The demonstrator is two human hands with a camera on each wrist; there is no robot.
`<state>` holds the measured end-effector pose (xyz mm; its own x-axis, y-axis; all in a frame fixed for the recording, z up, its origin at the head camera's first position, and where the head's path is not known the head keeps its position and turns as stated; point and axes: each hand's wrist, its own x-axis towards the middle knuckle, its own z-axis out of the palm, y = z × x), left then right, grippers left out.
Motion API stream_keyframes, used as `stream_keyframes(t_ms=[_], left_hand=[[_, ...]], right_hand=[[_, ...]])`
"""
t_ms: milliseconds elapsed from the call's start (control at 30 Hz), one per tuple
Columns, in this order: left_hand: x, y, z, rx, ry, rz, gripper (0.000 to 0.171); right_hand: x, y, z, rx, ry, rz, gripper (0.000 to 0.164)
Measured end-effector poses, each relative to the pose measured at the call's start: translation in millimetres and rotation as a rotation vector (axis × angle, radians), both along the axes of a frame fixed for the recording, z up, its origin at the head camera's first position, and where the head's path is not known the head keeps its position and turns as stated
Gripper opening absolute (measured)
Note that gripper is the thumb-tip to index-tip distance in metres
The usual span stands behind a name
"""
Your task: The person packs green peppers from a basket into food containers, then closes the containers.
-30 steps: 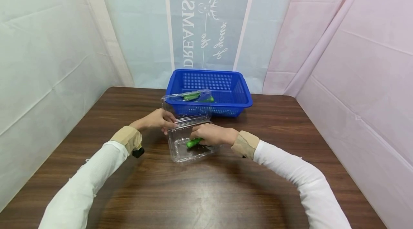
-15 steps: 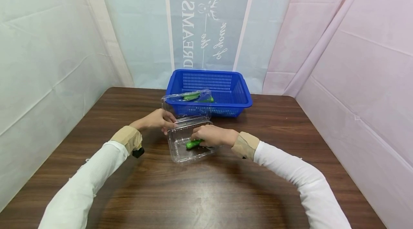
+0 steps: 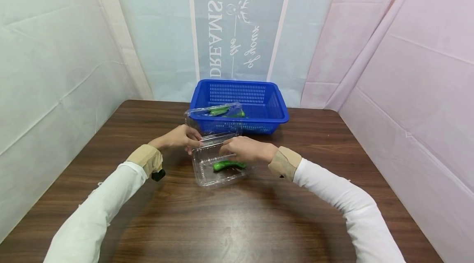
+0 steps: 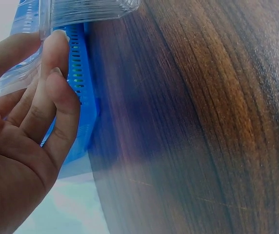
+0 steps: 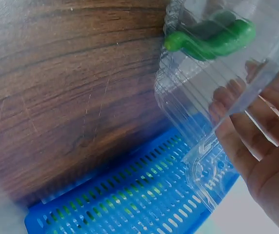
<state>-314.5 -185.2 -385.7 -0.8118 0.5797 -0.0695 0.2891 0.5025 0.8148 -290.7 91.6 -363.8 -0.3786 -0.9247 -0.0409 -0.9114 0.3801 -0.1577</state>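
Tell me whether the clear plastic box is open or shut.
The box is open: its lid stands raised in front of the blue basket, and the green vegetable lies uncovered inside.

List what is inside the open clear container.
One curved green vegetable lies in the container. In the head view, the right hand hides the far right part of its base.

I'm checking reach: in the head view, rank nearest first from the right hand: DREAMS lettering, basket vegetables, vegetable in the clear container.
1. Green vegetable, in the clear container beside the right hand.
2. Basket vegetables, farther back.
3. DREAMS lettering, on the backdrop.
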Motion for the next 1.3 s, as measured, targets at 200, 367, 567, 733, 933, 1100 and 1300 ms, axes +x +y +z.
stream_keyframes(t_ms=[200, 367, 567, 733, 933, 1100, 1300], left_hand=[[0.5, -1, 0.0, -0.001, -0.006, 0.008, 0.032], [-0.2, -1, -0.9, -0.007, -0.005, 0.012, 0.032], [0.0, -2, -1.7, -0.003, -0.01, 0.014, 0.031], [0.5, -1, -0.4, -0.002, -0.009, 0.01, 0.031], [0.8, -1, -0.6, 0.002, -0.013, 0.012, 0.033], [0.8, -1, -0.3, -0.002, -0.011, 0.009, 0.033], [-0.4, -2, -1.2, -0.007, -0.006, 0.006, 0.031]], right_hand=[[-2.5, 1, 4.8, -0.063, 0.06, -0.002, 0.011], [-6.1, 3, 14.0, -0.167, 0.074, -0.027, 0.016], [-10.0, 7, 29.5, -0.251, 0.123, -0.069, 0.019], [-15.4, 13, 41.7, -0.306, 0.166, -0.131, 0.019], [-25.8, 21, 49.4, -0.364, 0.26, -0.173, 0.017], [-37.2, 31, 48.2, -0.433, 0.325, -0.207, 0.016], [-48.8, 40, 43.6, -0.547, 0.388, -0.263, 0.013]])
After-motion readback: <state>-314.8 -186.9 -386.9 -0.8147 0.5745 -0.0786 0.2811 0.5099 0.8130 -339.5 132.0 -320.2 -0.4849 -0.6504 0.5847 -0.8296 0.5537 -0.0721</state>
